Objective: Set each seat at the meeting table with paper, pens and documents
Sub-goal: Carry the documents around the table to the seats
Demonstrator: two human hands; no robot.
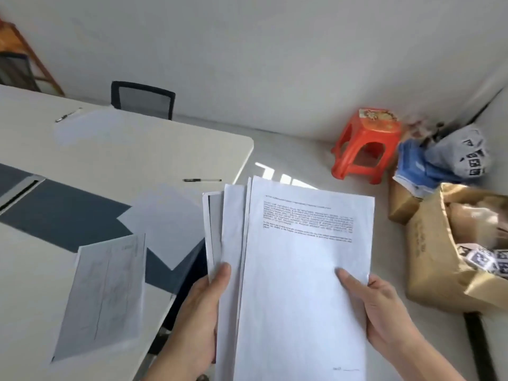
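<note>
Beside the table (115, 160), both hands (204, 306) hold documents (299, 270) lengthwise, pointing away

I count two pens, one far left (68, 114) and one nearer the right edge (202, 180), and three loose sheets on the surface (154, 149). One fanned stack of documents (297, 270) is held up. On the floor I see one red stool (365, 145) and two cardboard boxes.

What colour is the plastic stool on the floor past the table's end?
The stool is bright orange-red with a printed picture on its seat, seen in the head view.
</note>
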